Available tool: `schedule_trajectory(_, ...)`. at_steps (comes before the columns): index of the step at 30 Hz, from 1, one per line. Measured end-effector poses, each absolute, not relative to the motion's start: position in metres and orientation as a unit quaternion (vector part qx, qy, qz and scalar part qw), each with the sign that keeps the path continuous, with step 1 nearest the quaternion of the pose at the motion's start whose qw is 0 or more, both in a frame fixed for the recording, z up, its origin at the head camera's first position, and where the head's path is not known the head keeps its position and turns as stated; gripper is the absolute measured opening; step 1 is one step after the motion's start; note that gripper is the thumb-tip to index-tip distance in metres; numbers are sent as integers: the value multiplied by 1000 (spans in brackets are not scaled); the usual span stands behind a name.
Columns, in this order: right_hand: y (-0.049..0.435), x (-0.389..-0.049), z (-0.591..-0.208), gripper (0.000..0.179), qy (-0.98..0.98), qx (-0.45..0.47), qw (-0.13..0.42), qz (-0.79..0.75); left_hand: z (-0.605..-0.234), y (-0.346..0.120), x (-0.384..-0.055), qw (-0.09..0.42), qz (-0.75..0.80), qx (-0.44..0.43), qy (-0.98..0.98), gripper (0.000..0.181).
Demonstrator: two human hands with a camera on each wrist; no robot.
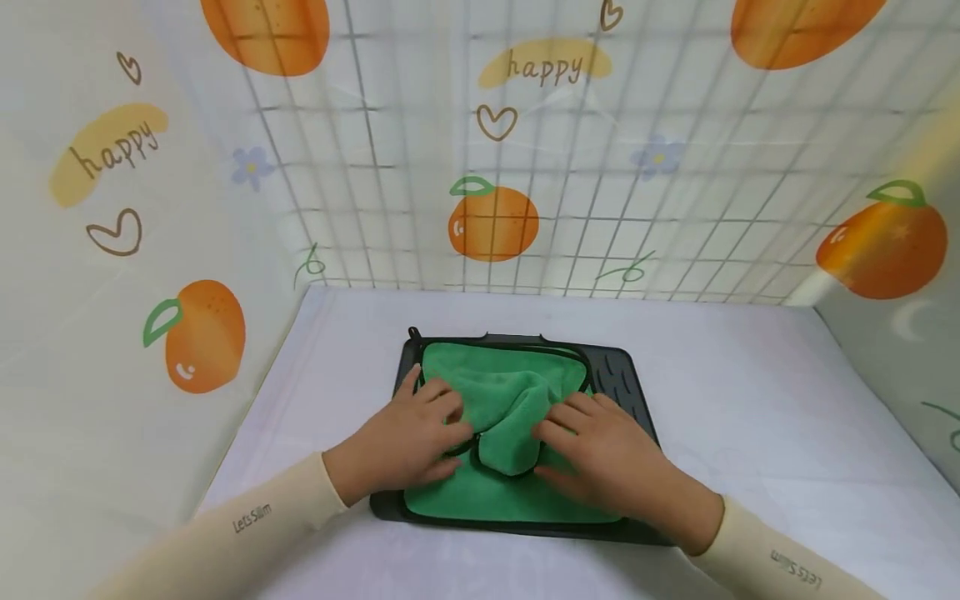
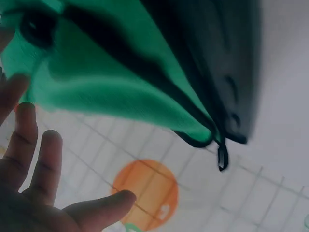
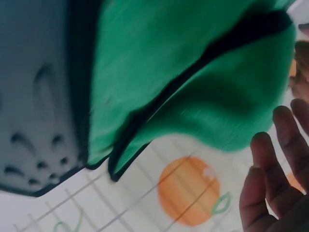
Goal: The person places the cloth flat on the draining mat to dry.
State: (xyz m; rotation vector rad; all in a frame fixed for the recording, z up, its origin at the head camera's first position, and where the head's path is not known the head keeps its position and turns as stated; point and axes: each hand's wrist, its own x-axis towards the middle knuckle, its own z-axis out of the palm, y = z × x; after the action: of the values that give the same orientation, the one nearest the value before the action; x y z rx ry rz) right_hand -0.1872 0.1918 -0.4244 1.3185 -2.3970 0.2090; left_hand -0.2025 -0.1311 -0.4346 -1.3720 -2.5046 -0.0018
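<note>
A green cloth [image 1: 480, 404] with black edging lies folded on a flat dark tray [image 1: 621, 375]. Its upper layer bunches into a raised fold in the middle, and a rounded flap [image 1: 510, 446] sags between the hands. On the left, my left hand [image 1: 416, 429] pinches the layer's front edge between thumb and forefinger, its other fingers spread over the cloth. My right hand [image 1: 600, 442] pinches the same layer at the flap's right side. Both wrist views show the green cloth [image 3: 212, 106] lifted, with fingers [image 2: 26, 125] loosely bent beside it; the thumbs' contact is largely hidden.
A black loop [image 1: 414, 333] sticks out at the cloth's back left corner. The tray rests on a white table [image 1: 750, 400]. Behind stands a wire grid [image 1: 585, 167] covered by a white sheet printed with oranges [image 1: 492, 223], and similar printed sheeting [image 1: 97, 333] encloses the sides.
</note>
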Motion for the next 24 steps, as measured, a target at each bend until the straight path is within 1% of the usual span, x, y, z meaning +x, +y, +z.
schedule_trajectory(3,184,-179,-427,46,-847,488,197,67,-440,-123,-197,151,29,-487,-860,19)
schedule_trajectory(6,180,-177,-432,46,-843,498,198,50,-447,-119,-197,156,66,-479,-862,22)
schedule_trajectory(8,179,-177,-436,42,-842,500,198,37,-452,-118,-199,157,83,-471,-864,20)
schedule_trajectory(10,179,-178,-439,32,-842,499,201,29,-456,-117,-200,157,90,-467,-865,20)
schedule_trajectory(13,180,-178,-444,20,-843,496,207,31,-459,-119,-200,156,99,-472,-862,26)
schedule_trajectory(17,181,-178,-447,20,-843,492,213,43,-456,-123,-199,161,115,-479,-855,31)
schedule_trajectory(21,179,-177,-449,22,-839,498,216,35,-454,-126,-199,169,112,-484,-851,28)
schedule_trajectory(24,180,-177,-451,19,-837,501,217,27,-454,-129,-200,173,85,-491,-849,26)
